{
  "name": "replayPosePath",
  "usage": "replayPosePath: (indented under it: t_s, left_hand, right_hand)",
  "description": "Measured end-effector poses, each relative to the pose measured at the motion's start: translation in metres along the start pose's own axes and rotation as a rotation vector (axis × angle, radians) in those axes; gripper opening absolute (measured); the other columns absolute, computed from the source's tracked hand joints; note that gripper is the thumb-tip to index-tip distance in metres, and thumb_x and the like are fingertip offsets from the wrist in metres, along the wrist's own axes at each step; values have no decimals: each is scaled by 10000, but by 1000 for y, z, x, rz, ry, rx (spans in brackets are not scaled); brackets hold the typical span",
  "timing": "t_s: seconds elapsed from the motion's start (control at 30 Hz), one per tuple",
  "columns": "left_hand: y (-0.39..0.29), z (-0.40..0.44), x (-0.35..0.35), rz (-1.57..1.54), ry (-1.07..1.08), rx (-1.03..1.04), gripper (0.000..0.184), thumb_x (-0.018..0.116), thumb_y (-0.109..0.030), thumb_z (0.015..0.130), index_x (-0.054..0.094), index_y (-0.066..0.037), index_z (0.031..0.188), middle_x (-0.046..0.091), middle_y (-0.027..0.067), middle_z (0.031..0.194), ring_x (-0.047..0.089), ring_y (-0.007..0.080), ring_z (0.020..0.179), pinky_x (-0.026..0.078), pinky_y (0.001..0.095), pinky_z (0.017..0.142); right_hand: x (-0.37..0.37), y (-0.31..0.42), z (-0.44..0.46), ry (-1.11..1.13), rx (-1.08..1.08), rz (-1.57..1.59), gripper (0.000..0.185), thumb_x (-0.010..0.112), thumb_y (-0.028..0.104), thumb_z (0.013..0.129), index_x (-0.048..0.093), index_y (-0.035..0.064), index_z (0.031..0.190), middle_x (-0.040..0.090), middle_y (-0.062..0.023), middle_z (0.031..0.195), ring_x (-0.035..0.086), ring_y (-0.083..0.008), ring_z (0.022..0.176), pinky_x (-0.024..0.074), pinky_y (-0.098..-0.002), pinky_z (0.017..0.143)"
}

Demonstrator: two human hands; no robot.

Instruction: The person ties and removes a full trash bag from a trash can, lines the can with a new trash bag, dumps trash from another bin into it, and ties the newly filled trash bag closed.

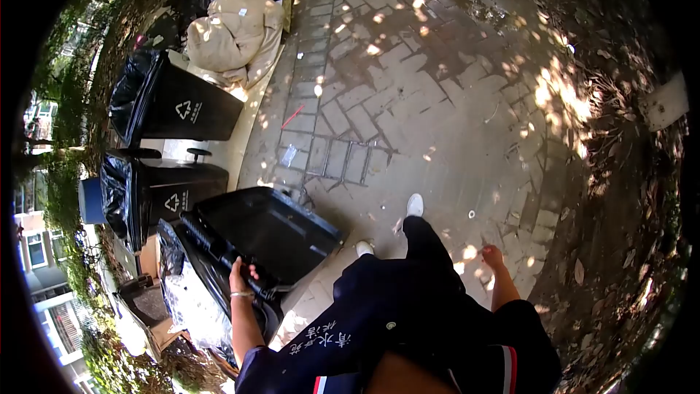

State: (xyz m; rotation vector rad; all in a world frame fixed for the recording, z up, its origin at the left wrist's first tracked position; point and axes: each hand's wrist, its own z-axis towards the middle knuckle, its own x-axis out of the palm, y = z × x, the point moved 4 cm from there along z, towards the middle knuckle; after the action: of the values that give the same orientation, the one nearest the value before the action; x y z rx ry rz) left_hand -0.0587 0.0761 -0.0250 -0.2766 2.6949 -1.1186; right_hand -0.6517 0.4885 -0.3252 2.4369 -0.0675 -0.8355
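My left hand is wrapped around the hinge-side handle bar of a black wheeled trash bin. The bin's large black lid hangs open, folded back over the paving toward my feet. Inside the bin, crumpled clear and white plastic shows in a black liner. My right hand hangs out at my side, away from the bin, its fingers curled and nothing visible in them.
Two more black bins with recycling marks, one farther off and one nearer, stand along the left. Beyond them lie a beige padded bundle and black bags. Leaf litter borders the brick path. Cardboard sits behind the held bin.
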Motion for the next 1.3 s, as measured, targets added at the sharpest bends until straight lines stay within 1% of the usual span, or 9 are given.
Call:
replayPosePath:
  t_s: [0.1, 0.23, 0.3, 0.37, 0.5, 0.7, 0.8, 1.07, 1.3]
  left_hand:
    - [-13, -7, 7, -48, -167, -166, 293, 580, -345, 706, 444, -89, 662, 512, 72, 557, 452, 160, 428, 395, 265, 391]
    - [-2, 2, -14, 221, -499, -59, 232, 602, -242, 667, 483, -45, 634, 485, 66, 506, 427, 150, 378, 344, 262, 335]
    - [-4, -7, -6, 256, -683, -100, 223, 614, -209, 645, 489, -25, 636, 473, 68, 485, 408, 152, 345, 325, 266, 307]
    - [-6, -13, -2, 323, -775, -189, 226, 617, -195, 630, 489, -10, 647, 463, 73, 475, 405, 162, 334, 320, 276, 297]
    - [0, -18, -2, 329, -973, -292, 265, 626, -230, 628, 490, -37, 748, 491, 108, 565, 411, 200, 366, 314, 307, 327]
    - [3, -20, 53, 275, -962, -351, 175, 560, -158, 625, 455, -18, 642, 418, 74, 422, 380, 175, 302, 300, 286, 279]
    - [-12, -23, 88, 454, -975, -341, 231, 582, -220, 597, 523, 4, 608, 513, 111, 511, 450, 208, 383, 355, 321, 381]
    - [-55, -5, 209, 318, -1011, -338, 188, 547, -164, 609, 477, -2, 670, 459, 82, 469, 415, 177, 354, 328, 300, 334]
    - [-132, 39, 350, 355, -992, -469, 165, 515, -124, 639, 458, 30, 630, 471, 107, 463, 416, 193, 321, 326, 294, 290]
  right_hand:
    - [-40, 57, -4, 243, 405, 13, 133, 502, 141, 743, 530, 61, 846, 561, -83, 749, 547, -181, 516, 458, -296, 450]
    - [-83, 107, 72, 325, 496, -152, 140, 498, 130, 728, 543, 77, 849, 576, -95, 757, 566, -201, 546, 458, -328, 472]
    - [-107, 143, 159, 234, -91, -556, 135, 484, 131, 695, 552, 68, 793, 573, -173, 749, 563, -322, 657, 454, -372, 562]
    - [-134, 191, 224, -38, -261, -338, 163, 488, 157, 695, 547, 70, 820, 564, -191, 786, 535, -355, 760, 441, -392, 635]
    - [-176, 348, 298, -172, -365, -282, 183, 465, 186, 720, 539, 56, 825, 564, -187, 794, 534, -355, 769, 439, -382, 651]
    - [-179, 457, 352, -73, -326, -399, 195, 473, 186, 717, 539, 53, 844, 566, -175, 810, 529, -342, 795, 424, -369, 702]
    - [-160, 484, 389, 167, -386, -416, 196, 491, 191, 707, 543, 63, 845, 576, -154, 798, 529, -333, 803, 423, -355, 713]
    - [-192, 497, 509, 320, -182, -409, 142, 503, 125, 696, 532, 76, 827, 545, -68, 608, 543, -172, 481, 438, -285, 432]
    - [-284, 581, 678, 336, 10, -613, 84, 479, 130, 705, 539, 84, 743, 548, -73, 588, 550, -180, 504, 428, -309, 443]
